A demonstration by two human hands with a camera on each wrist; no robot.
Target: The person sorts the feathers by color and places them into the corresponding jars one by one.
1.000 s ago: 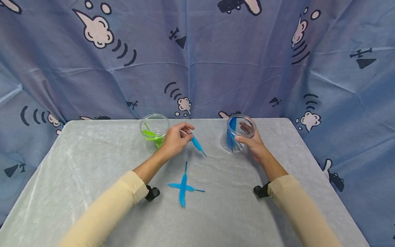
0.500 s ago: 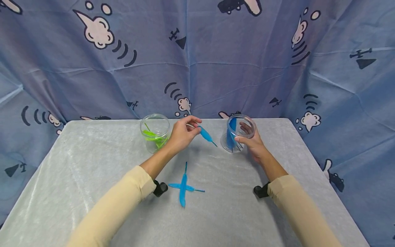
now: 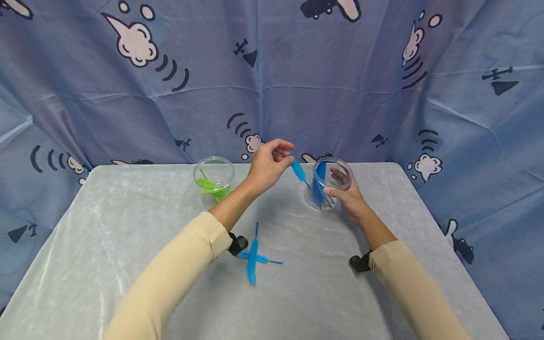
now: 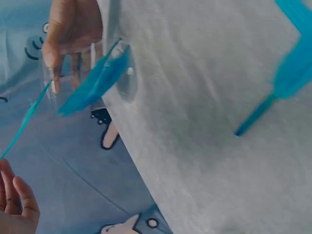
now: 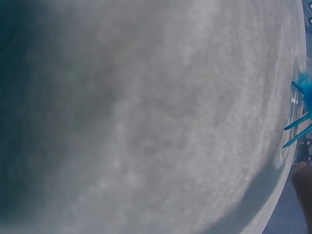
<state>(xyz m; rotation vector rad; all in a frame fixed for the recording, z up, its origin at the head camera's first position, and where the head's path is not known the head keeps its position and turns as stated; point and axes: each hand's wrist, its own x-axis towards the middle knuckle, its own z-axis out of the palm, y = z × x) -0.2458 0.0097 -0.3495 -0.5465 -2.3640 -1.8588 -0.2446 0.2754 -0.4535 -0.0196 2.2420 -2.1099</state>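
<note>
My left hand (image 3: 268, 166) pinches one end of a blue feather (image 3: 299, 171), whose quill points down to the right and overlaps the left side of a clear jar (image 3: 349, 170) in the head view. Around that jar's right side, my right hand (image 3: 349, 197) keeps its grip. Several blue feathers (image 3: 318, 188) stand in it, quills down. In the left wrist view the quill of the pinched feather (image 4: 23, 123) reaches right up to the jar. Only the jar's edge and some blue quills (image 5: 297, 122) show at the right of the right wrist view.
A second clear jar (image 3: 227, 172) holding bright green feathers (image 3: 208, 185) stands at the back left. Two blue feathers (image 3: 252, 265) lie crossed on the grey-covered table (image 3: 323, 288), partly behind the left wrist camera (image 3: 238, 244). A patterned blue curtain (image 3: 280, 56) hangs behind.
My left hand has moved right and toward the back with the feather, from beside the green feathers' jar to the blue feathers' jar. The right hand and its jar have stayed put.
</note>
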